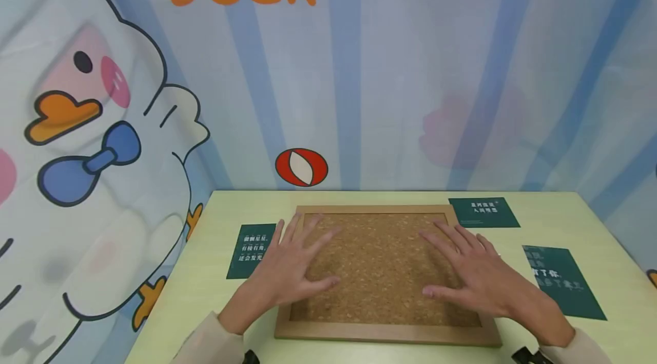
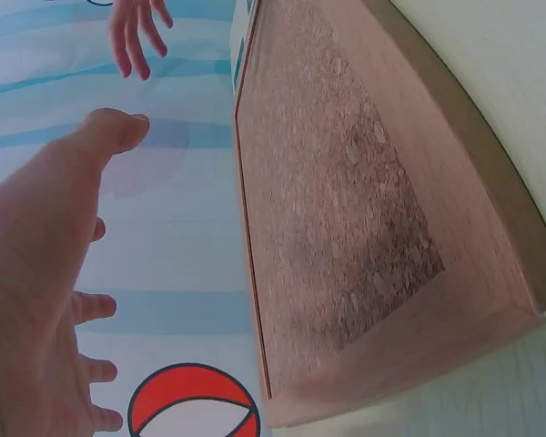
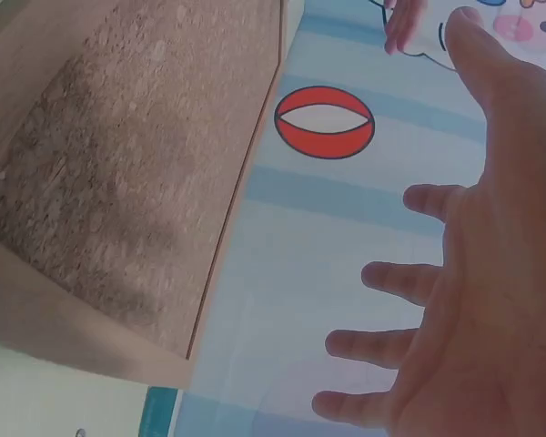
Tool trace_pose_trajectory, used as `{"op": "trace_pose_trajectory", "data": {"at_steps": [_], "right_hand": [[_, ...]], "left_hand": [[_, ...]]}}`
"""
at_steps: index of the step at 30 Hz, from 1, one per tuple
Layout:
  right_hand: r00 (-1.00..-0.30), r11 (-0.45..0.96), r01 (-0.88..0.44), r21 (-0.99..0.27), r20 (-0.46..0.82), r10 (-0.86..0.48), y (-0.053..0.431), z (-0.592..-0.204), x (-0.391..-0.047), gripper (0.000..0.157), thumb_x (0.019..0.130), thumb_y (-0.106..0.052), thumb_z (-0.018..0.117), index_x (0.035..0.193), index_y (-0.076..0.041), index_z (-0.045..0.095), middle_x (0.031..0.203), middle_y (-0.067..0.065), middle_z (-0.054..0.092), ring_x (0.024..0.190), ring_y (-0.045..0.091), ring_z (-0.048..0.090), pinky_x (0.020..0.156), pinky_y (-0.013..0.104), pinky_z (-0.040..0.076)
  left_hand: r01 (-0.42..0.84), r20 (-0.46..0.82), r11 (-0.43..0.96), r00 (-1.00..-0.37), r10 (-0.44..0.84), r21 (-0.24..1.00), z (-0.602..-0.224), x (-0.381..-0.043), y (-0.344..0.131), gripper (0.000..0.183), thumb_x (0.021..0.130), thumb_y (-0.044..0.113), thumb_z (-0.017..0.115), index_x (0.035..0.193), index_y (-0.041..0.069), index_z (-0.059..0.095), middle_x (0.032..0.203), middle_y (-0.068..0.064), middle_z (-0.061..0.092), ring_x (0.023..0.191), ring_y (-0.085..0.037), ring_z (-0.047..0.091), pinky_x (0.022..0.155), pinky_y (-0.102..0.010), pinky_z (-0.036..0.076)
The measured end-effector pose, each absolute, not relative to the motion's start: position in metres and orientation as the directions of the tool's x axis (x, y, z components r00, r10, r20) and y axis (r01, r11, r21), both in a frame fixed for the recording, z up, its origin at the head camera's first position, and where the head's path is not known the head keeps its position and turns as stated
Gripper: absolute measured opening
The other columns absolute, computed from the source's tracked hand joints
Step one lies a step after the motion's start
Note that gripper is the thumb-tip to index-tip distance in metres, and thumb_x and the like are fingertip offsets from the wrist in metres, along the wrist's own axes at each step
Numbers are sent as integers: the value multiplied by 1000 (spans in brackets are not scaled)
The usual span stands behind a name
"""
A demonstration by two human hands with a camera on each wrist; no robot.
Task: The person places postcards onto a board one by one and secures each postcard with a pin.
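Here's the cork board (image 1: 385,267), flat on the desk (image 1: 554,221) at the lower centre of the head frame! The left hand (image 1: 295,267) hovers over its left side, the right hand (image 1: 474,273) over its right, fingers spread, nothing gripped. I'd call it fairly light and stiff: grainy, grippy cork that might crumble at a dig, firm smooth wood around it. Best hold? The wooden rim (image 1: 385,334), both short sides, level lift!
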State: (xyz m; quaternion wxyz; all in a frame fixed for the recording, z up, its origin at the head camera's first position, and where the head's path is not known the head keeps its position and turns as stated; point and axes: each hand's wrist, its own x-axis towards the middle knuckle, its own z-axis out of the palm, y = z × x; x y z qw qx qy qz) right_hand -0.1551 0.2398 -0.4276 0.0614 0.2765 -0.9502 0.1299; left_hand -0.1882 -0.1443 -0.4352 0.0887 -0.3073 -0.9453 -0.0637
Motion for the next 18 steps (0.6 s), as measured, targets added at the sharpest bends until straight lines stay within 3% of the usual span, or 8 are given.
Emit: {"op": "trace_pose_trajectory", "data": {"at_steps": [6, 12, 18], "right_hand": [[-860, 808, -509, -297, 196, -470, 250, -426, -161, 90, 95, -61, 67, 166, -26, 24, 166, 17, 29, 145, 48, 36, 101, 74, 35], [-919, 821, -393, -414, 162, -359, 267, -422, -163, 89, 99, -54, 65, 166, -14, 22, 165, 22, 27, 145, 52, 31, 102, 76, 32], [-952, 791, -299, -534, 115, -282, 283, -430, -162, 87, 102, -53, 61, 167, -13, 18, 164, 26, 26, 145, 54, 30, 96, 77, 38]], "left_hand": [[535, 221, 841, -833, 508, 83, -432, -194, -158, 85, 91, 75, 57, 163, 35, 35, 167, -13, 29, 150, -52, 24, 113, -73, 21], [432, 258, 894, -882, 394, 114, -435, -202, -181, 83, 92, 66, 63, 162, 29, 38, 161, -18, 37, 141, -54, 36, 107, -73, 31], [314, 252, 929, -932, 262, 197, -451, -208, -209, 82, 93, 62, 66, 161, 23, 41, 155, -24, 42, 131, -55, 45, 99, -74, 38]]}}
